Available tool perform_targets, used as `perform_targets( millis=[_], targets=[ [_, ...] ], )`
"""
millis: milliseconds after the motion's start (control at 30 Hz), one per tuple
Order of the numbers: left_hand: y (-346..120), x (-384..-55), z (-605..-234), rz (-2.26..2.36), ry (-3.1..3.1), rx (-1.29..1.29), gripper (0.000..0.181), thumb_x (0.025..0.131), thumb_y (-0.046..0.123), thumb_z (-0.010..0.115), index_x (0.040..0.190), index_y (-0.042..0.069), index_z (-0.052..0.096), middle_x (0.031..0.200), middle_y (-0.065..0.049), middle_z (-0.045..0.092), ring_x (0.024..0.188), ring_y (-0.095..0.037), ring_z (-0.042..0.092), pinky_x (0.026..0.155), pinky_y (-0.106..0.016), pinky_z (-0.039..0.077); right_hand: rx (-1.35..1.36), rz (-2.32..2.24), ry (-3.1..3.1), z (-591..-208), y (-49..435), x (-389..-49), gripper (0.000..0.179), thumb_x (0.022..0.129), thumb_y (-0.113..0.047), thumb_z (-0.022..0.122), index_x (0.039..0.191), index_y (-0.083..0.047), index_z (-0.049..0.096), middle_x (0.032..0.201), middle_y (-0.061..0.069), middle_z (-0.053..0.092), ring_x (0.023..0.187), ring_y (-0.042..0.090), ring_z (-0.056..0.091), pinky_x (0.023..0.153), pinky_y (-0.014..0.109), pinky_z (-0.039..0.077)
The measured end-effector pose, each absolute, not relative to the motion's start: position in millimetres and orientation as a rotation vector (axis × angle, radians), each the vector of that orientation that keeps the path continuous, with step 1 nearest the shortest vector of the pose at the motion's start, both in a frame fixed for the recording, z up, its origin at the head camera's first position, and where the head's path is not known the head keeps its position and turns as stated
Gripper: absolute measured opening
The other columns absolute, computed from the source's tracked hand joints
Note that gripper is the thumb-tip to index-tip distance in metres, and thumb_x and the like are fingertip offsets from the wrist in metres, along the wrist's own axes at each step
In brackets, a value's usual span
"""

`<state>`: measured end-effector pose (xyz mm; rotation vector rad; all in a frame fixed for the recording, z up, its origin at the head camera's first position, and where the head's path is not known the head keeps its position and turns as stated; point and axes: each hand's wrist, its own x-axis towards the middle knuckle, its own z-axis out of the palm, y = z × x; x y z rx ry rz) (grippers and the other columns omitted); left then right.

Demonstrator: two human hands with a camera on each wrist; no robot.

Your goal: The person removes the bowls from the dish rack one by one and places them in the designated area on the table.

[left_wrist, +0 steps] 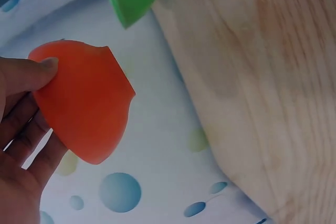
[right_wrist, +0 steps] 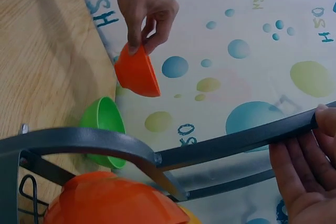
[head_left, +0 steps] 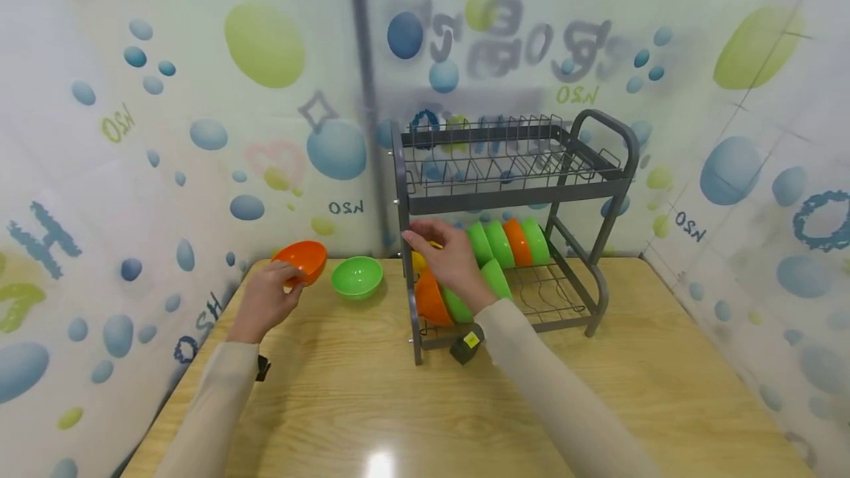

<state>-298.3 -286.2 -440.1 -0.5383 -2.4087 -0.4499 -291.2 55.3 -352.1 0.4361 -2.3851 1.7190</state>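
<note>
My left hand (head_left: 265,299) pinches the rim of an orange bowl (head_left: 309,257), thumb on one side and fingers on the other. In the left wrist view the bowl (left_wrist: 86,100) is held tilted, off the table. A green bowl (head_left: 357,277) stands on the table just right of it. My right hand (head_left: 453,255) is at the left post of a grey two-tier dish rack (head_left: 518,198). In the right wrist view its thumb and fingers grip that dark post (right_wrist: 231,142) from opposite sides.
On the rack's lower tier, green bowls (head_left: 498,243) and orange bowls (head_left: 433,302) stand on edge in two rows, with a yellow one partly hidden by my right hand. The upper tier is bare wire. A patterned wall sheet (head_left: 265,109) rises behind the wooden table (head_left: 372,404).
</note>
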Motion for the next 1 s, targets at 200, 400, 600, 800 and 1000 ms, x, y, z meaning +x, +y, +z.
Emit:
perform_targets(
  millis=[200,400,600,800,1000],
  targets=[
    [-295.5,-312.6,-455.1,-0.42,-2.523,-0.467,0.011,0.082,-0.003,0.073,0.092,-0.002,0.078,0.095,-0.021,0.075,0.084,-0.038,0.07,0.073,-0.054,0.06,0.461,1.696,-2.389,-351.2,54.9,-292.4,0.031,0.099,-0.037,0.069,0.122,-0.016,0.07,0.119,0.001,0.074,0.113,0.02,0.067,0.108,0.041,0.053],
    [-301.0,-319.0,-465.7,-0.423,-2.609,-0.418,0.01,0.08,-0.002,0.072,0.089,-0.001,0.078,0.093,-0.02,0.076,0.085,-0.041,0.07,0.077,-0.057,0.058,0.422,1.697,-2.408,-352.0,51.7,-290.9,0.032,0.099,-0.038,0.069,0.124,-0.017,0.069,0.12,-0.001,0.073,0.114,0.02,0.066,0.108,0.041,0.053],
    [-304.4,-318.1,-471.3,-0.428,-2.697,-0.393,0.006,0.08,-0.001,0.073,0.084,0.0,0.078,0.086,-0.016,0.076,0.078,-0.036,0.071,0.076,-0.056,0.057,0.452,1.687,-2.395,-353.8,49.8,-291.0,0.032,0.1,-0.037,0.068,0.124,-0.017,0.07,0.119,0.0,0.074,0.113,0.02,0.067,0.106,0.04,0.054],
    [-305.4,-321.0,-475.9,-0.433,-2.739,-0.381,0.007,0.079,-0.001,0.071,0.08,0.002,0.077,0.079,-0.01,0.073,0.068,-0.025,0.064,0.07,-0.051,0.056,0.463,1.69,-2.376,-355.2,51.7,-290.5,0.032,0.1,-0.037,0.067,0.123,-0.014,0.07,0.118,0.002,0.074,0.112,0.021,0.067,0.106,0.04,0.055],
    [-300.7,-323.6,-474.2,-0.438,-2.788,-0.393,0.009,0.08,-0.003,0.07,0.076,0.006,0.072,0.073,-0.005,0.064,0.064,-0.019,0.051,0.064,-0.039,0.048,0.458,1.67,-2.366,-357.3,53.7,-292.1,0.033,0.099,-0.039,0.068,0.122,-0.015,0.07,0.116,0.002,0.074,0.108,0.02,0.067,0.103,0.04,0.056]
  ],
)
